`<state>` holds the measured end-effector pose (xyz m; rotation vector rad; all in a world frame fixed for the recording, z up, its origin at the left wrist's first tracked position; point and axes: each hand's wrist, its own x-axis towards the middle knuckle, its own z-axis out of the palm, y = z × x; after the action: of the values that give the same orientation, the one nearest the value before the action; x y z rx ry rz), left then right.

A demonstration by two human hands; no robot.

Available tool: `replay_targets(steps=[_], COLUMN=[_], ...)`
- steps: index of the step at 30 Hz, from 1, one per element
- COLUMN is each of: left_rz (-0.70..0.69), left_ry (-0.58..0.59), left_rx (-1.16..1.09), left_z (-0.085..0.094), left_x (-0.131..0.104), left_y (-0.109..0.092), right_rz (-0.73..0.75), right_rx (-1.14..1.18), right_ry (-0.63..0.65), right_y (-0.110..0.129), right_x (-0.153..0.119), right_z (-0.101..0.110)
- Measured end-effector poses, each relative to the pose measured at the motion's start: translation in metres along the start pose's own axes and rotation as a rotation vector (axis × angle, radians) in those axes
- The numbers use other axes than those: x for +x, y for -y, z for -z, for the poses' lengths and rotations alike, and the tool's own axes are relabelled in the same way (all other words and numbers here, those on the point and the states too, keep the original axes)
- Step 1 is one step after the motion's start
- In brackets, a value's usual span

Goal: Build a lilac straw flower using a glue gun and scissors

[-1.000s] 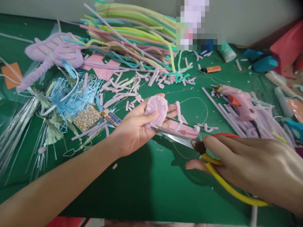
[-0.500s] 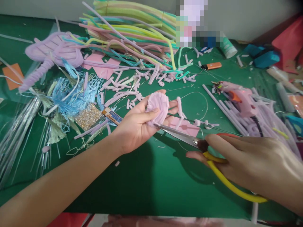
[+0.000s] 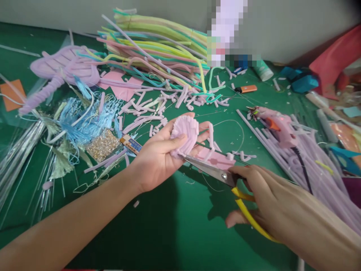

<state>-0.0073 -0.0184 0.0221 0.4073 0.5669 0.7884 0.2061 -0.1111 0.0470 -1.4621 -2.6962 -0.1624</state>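
Note:
My left hand (image 3: pixel 163 154) is closed around a fluffy lilac piece built of pipe cleaners laid side by side (image 3: pixel 186 131), the thumb pressing on its face. In my right hand (image 3: pixel 270 203) are scissors (image 3: pixel 214 173) with yellow-covered handles. Their blade tips touch the lower edge of the lilac piece; whether anything lies between the blades is too small to tell. A bent lilac pipe cleaner offcut (image 3: pixel 211 135) shows just beyond the left fingertips. Beneath the scissors lies a pink card (image 3: pixel 208 157) on the green table.
Coloured pipe cleaners (image 3: pixel 158 45) are heaped at the back. A pink glue gun (image 3: pixel 279 126) rests on lilac pipe cleaners at right, near an orange lighter (image 3: pixel 246 89). Blue tassels (image 3: pixel 84 113), a bag of gold beads (image 3: pixel 103 145) and a wrapped lilac shape (image 3: pixel 64 67) lie left.
The scissor handles have swung slightly left and down, with the right thumb spread further from them. The tips remain at the lilac piece's lower edge. The whole view has shifted a little.

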Motion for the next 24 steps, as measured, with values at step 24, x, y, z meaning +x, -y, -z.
replay_targets(steps=[24], left_rz=[0.046], left_ry=[0.011], left_rx=[-0.088], left_z=[0.002], left_x=[-0.004], left_y=[0.000], right_rz=[-0.044], right_rx=[-0.133], right_ry=[-0.148], right_y=[0.006], right_x=[-0.010], right_z=[-0.015])
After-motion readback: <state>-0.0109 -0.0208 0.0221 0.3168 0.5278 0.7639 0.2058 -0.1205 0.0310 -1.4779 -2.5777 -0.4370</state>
